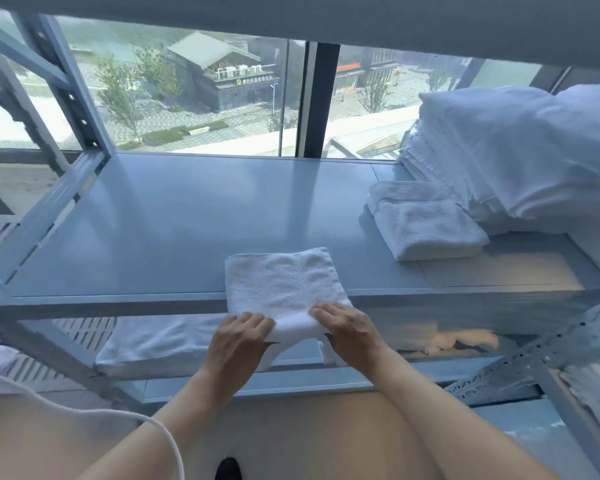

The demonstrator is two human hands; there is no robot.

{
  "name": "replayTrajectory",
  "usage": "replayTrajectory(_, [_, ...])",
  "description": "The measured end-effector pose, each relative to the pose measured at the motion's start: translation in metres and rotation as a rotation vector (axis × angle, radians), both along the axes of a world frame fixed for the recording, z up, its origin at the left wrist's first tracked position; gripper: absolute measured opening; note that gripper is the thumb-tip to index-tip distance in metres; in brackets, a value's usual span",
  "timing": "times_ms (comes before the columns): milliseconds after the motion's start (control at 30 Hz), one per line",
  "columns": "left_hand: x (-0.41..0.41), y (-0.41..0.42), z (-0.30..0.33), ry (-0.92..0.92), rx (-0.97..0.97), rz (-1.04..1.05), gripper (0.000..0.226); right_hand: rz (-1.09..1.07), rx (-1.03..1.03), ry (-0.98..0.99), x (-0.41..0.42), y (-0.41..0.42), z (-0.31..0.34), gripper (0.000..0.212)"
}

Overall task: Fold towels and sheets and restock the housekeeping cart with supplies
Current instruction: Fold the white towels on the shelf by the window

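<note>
Both hands' grip pinches the folded white hand towel (281, 285): left hand (238, 341), right hand (349, 329). Slide it squarely forward onto the shelf (160, 220), edges aligned.

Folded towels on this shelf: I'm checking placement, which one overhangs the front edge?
The small folded towel both hands hold; the bigger folded towel lies fully on the shelf.

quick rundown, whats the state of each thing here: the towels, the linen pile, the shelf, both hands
small towel: folded, half on the shelf, near edge overhanging, held by both hands
left hand: grips the towel's near edge
right hand: grips the towel's near edge
folded towel: lying flat on the shelf, untouched
linen pile: stacked at the shelf's right end
shelf: mostly bare
</note>
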State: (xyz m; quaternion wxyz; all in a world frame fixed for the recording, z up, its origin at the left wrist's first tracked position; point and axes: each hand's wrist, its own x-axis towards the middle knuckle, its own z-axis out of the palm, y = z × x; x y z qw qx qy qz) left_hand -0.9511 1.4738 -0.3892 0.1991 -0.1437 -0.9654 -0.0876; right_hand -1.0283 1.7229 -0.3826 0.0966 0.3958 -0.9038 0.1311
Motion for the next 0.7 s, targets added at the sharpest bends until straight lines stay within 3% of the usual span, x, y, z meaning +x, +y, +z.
replayTrajectory(367, [0.073,0.172,0.022,-0.043,0.043,-0.056,0.029,-0.125,-0.031,0.003,0.097,0.174,0.018,0.045])
replayTrajectory(700, [0.084,0.169,0.051,-0.049,0.073,0.023,0.026,-0.068,-0.093,-0.004,0.096,0.166,0.037,0.036])
